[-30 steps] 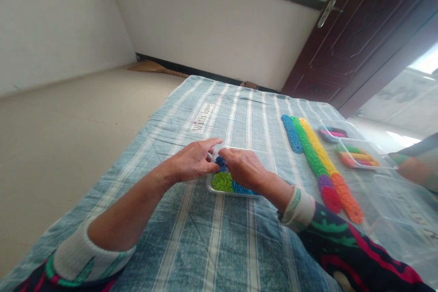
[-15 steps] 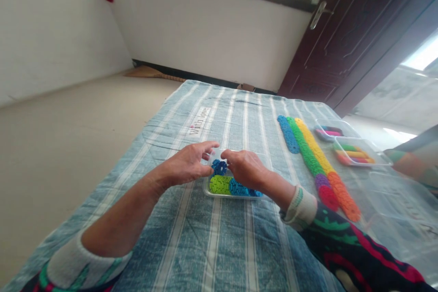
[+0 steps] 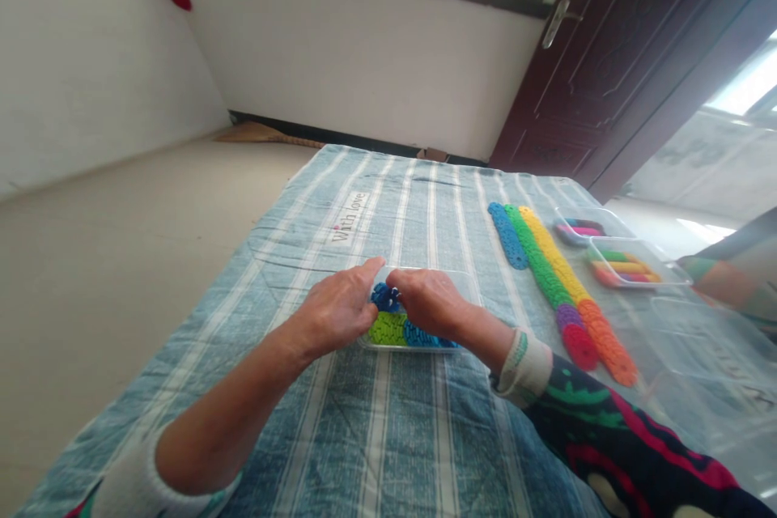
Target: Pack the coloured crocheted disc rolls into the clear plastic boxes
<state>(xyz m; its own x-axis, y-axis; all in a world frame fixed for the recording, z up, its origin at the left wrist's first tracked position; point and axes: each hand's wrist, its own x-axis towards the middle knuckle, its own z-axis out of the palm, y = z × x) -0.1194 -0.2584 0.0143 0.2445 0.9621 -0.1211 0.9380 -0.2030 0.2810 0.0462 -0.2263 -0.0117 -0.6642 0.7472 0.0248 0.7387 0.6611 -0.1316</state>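
Observation:
A clear plastic box (image 3: 470, 285) sits on the cloth in front of me. Along its near side lie rows of lime green discs (image 3: 387, 329) and light blue discs (image 3: 418, 333), packed on edge. Dark blue discs (image 3: 384, 297) are at its far left, between my hands. My left hand (image 3: 337, 309) is closed at the box's left end, thumb near the dark blue discs; its grip is partly hidden. With bent fingers, my right hand (image 3: 434, 299) reaches over the box and pinches at the dark blue discs. It covers part of the box's contents.
Right of the box lie a short blue strip (image 3: 508, 236), a green, purple and red strip (image 3: 542, 279), and a yellow and orange strip (image 3: 576, 291) of discs. Two clear boxes (image 3: 673, 279) with coloured discs stand beyond, near clear plastic (image 3: 698, 340). Striped cloth (image 3: 376, 437) covers the table.
My left hand has closed in on the box's left end, its fingers and thumb nearer each other. My right fingers have moved slightly left over the dark blue discs.

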